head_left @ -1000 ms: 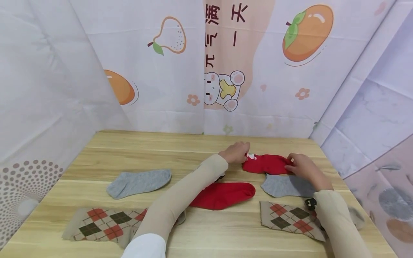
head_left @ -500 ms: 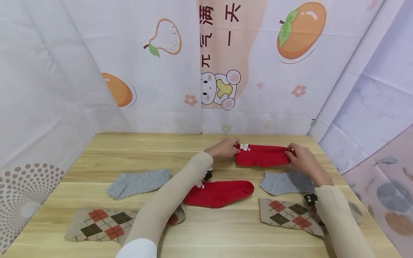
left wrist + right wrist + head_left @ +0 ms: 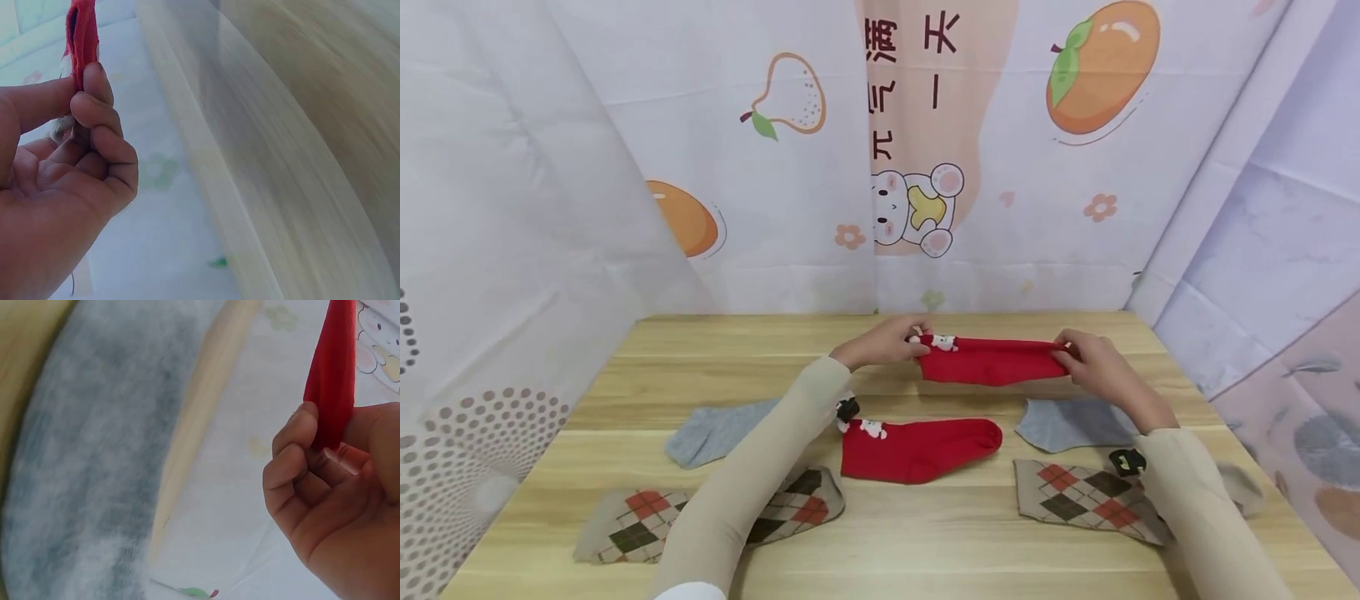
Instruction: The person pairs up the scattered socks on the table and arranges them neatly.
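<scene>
Pale wood-grain tabletop (image 3: 940, 542) carries five socks, all lying flat. Left: grey sock (image 3: 718, 429) at the back, argyle sock (image 3: 636, 527) in front, both partly hidden. Middle: red sock (image 3: 921, 450), white figures at left end, toe pointing right. Right: second grey sock (image 3: 1071, 423), with second argyle sock (image 3: 1086, 496) in front, partly hidden.

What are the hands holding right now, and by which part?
A red sock: the left hand pinches its cuff end, by the white figures; the right hand pinches its opposite end.
</scene>
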The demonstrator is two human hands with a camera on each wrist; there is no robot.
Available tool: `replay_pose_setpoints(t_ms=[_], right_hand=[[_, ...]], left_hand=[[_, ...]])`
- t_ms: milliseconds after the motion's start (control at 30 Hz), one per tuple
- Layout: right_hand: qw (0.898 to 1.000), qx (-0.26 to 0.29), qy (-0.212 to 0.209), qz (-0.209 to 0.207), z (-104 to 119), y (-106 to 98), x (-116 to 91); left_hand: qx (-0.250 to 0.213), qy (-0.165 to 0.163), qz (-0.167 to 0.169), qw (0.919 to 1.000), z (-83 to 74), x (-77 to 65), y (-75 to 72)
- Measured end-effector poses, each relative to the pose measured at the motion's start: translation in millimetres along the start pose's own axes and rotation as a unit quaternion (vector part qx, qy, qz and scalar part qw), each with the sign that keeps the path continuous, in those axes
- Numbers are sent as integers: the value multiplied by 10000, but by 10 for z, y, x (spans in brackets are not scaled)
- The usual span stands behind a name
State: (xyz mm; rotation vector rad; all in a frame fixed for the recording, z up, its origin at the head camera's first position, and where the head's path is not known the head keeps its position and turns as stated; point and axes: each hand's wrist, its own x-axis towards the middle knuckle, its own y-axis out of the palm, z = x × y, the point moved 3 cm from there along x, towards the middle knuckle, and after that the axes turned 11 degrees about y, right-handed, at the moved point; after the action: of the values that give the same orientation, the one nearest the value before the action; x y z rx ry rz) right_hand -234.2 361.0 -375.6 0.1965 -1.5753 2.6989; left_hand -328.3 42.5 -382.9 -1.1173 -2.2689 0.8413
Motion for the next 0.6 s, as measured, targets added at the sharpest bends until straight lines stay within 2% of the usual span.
replay_pose_setpoints(t_ms=[200, 600], right_hand=[[9991, 161, -340, 185, 204, 44, -9], [9982, 37, -485, 362, 500, 54, -119]], left_hand=[[-294, -133, -61, 9995, 69, -316, -124], [-205, 167, 144, 9995, -123, -706, -241]])
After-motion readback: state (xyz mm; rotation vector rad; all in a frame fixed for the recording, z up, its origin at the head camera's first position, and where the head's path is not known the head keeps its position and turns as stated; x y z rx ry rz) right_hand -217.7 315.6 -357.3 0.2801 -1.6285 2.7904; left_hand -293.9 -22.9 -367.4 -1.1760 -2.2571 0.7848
